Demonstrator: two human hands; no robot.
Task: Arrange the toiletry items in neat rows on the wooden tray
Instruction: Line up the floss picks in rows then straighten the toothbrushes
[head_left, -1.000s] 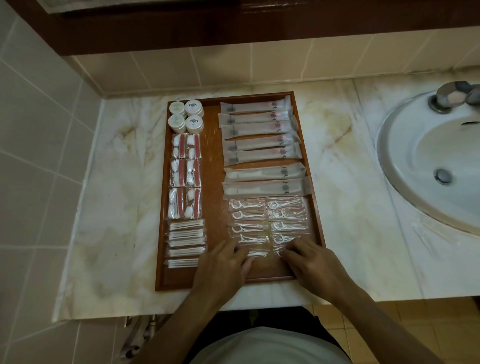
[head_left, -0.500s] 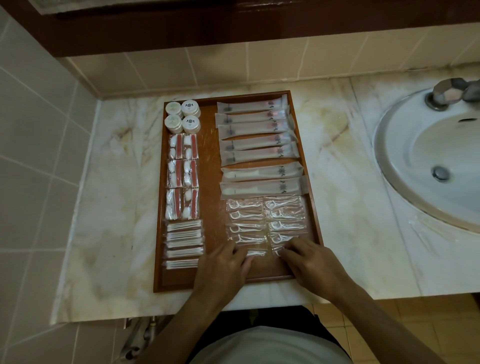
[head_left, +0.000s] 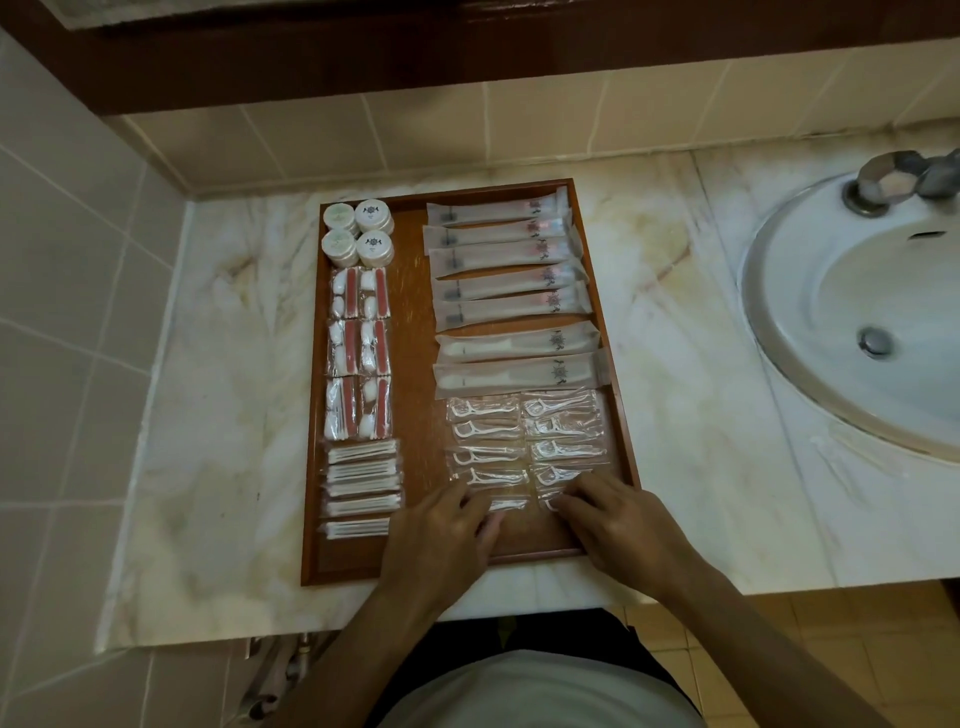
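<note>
Squaring up the last floss pick packets (head_left: 511, 503) at the wooden tray's (head_left: 310, 493) 5 o'clock: left hand (head_left: 441, 535) and right hand (head_left: 618, 525) press them with loosely spread fingertips; nudging gently should keep neighbours from sliding.

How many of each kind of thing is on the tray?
Round white tubs: 4
Red and white packets: 6
Cotton swab packets: 5
Long white sachets: 7
Floss pick packets: 10, the nearest two partly under the hands
Total: 32
</note>
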